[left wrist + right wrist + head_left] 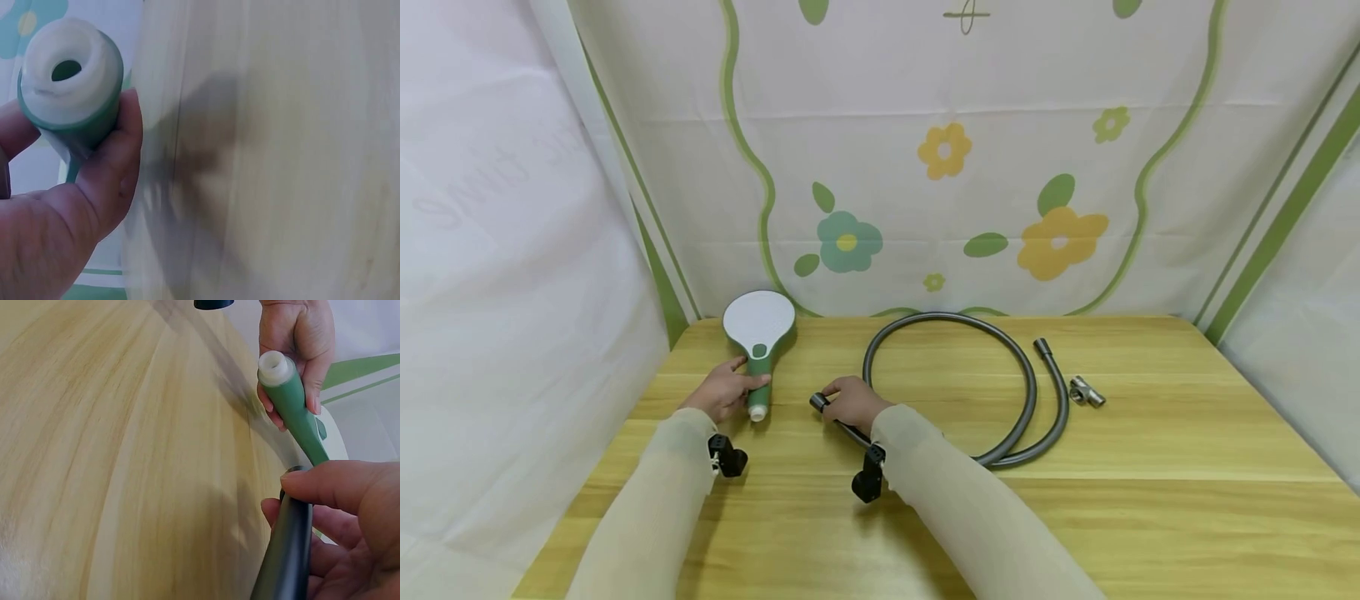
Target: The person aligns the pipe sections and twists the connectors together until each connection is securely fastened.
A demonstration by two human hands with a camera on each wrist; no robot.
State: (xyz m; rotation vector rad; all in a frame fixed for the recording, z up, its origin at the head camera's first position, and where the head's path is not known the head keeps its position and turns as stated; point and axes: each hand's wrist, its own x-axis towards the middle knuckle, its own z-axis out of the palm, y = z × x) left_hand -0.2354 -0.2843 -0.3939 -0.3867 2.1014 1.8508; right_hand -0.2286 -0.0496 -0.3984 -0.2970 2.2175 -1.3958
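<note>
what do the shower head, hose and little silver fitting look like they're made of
Shower head: probably plastic, its green and white surfaces smooth and evenly coloured.
Hose: grey with a soft sheen, either metal or metallic-looking plastic; I can't tell which.
Fitting: likely polished metal, by its silvery colour and bright highlights.

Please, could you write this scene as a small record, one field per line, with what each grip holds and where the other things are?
Left grip: holds the shower head by its green handle
Shower head face: white, turned upward
Handle end: white, open, nothing attached
Right grip: pinches the hose near one dark end
Hose: grey, looped on the table
Metal fitting: on the table, right of the hose
Backdrop: white, with flowers and leaves
</note>
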